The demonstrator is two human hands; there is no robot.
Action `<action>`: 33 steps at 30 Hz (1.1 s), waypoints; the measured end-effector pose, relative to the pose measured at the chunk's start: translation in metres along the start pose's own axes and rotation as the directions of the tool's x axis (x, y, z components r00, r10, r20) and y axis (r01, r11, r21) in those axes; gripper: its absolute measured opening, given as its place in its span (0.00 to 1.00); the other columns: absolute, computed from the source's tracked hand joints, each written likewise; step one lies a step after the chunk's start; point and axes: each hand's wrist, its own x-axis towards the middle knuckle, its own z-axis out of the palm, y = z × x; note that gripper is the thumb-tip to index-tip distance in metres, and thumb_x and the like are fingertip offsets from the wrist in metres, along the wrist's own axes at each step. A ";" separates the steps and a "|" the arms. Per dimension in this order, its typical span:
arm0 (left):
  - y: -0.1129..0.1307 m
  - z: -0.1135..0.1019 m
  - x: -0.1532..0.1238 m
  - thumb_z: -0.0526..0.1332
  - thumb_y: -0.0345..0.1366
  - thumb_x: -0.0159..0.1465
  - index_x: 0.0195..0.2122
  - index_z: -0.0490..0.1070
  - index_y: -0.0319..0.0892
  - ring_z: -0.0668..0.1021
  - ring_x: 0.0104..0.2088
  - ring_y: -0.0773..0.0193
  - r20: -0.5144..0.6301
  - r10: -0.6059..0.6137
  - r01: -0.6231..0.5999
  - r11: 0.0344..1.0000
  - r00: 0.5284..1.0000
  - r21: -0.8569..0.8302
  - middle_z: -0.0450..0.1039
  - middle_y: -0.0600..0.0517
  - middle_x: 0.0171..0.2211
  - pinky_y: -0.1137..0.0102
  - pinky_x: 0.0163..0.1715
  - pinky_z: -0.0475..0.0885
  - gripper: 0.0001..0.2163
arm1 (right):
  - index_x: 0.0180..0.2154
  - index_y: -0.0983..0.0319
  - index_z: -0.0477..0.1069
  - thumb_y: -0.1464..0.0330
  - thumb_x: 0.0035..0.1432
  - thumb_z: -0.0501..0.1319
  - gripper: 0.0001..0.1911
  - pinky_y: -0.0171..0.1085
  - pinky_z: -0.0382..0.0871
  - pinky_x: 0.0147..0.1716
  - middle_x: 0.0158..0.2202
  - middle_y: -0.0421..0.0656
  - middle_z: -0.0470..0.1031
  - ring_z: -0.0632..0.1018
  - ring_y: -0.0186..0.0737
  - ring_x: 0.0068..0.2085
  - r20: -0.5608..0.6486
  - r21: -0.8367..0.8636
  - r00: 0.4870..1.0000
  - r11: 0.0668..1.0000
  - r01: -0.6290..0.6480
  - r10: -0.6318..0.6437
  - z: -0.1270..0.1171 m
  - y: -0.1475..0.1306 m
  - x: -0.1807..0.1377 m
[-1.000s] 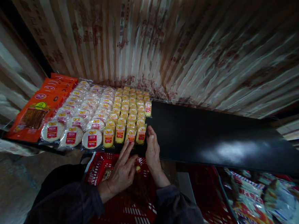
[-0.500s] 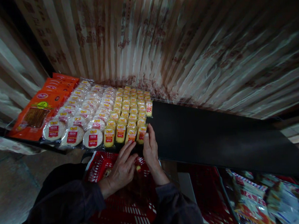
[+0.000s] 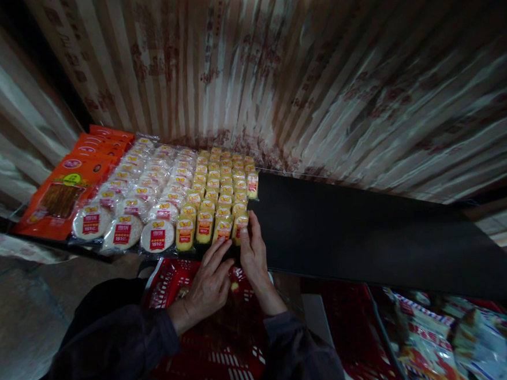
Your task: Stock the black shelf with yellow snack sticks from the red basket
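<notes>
Currently | yellow packets point(image 3: 204, 227) are forming four columns reaching the shelf's front edge point(image 3: 347, 230); fifth is stopping short | left hand point(image 3: 208, 288), right hand point(image 3: 255, 259) are touching front ones, unclenched

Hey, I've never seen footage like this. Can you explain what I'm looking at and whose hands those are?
There's no machine here: these are a person's own bare hands, seen from a camera worn on their head, looking forward and down. On the black shelf, from left to right, lie orange packets, round white packets and small yellow packets. The left hand and right hand are at the front yellow ones; neither clearly grips anything. A red basket sits below the hands.
</notes>
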 end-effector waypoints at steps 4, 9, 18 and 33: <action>0.000 0.000 0.000 0.51 0.18 0.59 0.47 0.69 0.38 0.55 0.67 0.50 0.002 0.010 -0.010 1.000 1.000 -0.004 0.60 0.38 0.62 0.47 0.59 0.67 0.18 | 0.65 0.62 0.53 0.56 0.65 0.52 0.32 0.50 0.57 0.63 0.65 0.52 0.59 0.64 0.45 0.64 -0.005 -0.017 1.000 1.000 0.014 -0.014 0.001 0.001 0.000; 0.002 -0.002 0.000 0.51 0.19 0.60 0.44 0.70 0.37 0.59 0.66 0.50 -0.011 0.071 -0.071 0.997 0.997 0.001 0.65 0.38 0.59 0.49 0.58 0.69 0.15 | 0.65 0.63 0.52 0.57 0.64 0.53 0.33 0.50 0.56 0.64 0.67 0.54 0.56 0.61 0.45 0.66 -0.029 0.059 1.000 0.998 0.005 -0.004 0.001 0.000 -0.001; 0.013 0.009 -0.016 0.48 0.26 0.66 0.39 0.75 0.40 0.78 0.42 0.62 0.276 0.142 -0.100 0.982 0.951 -0.162 0.78 0.45 0.37 0.65 0.43 0.78 0.15 | 0.58 0.60 0.62 0.60 0.63 0.55 0.24 0.51 0.63 0.60 0.62 0.52 0.65 0.69 0.44 0.60 -0.244 0.295 0.961 0.954 -0.052 0.128 -0.014 0.004 -0.011; 0.021 0.019 -0.028 0.53 0.25 0.59 0.43 0.73 0.44 0.79 0.43 0.60 0.498 -0.154 0.189 0.982 0.853 -0.019 0.78 0.49 0.43 0.67 0.45 0.75 0.15 | 0.45 0.60 0.70 0.65 0.55 0.62 0.15 0.51 0.68 0.53 0.50 0.48 0.74 0.76 0.44 0.51 -0.295 0.398 0.948 0.917 0.005 0.123 -0.043 0.006 0.021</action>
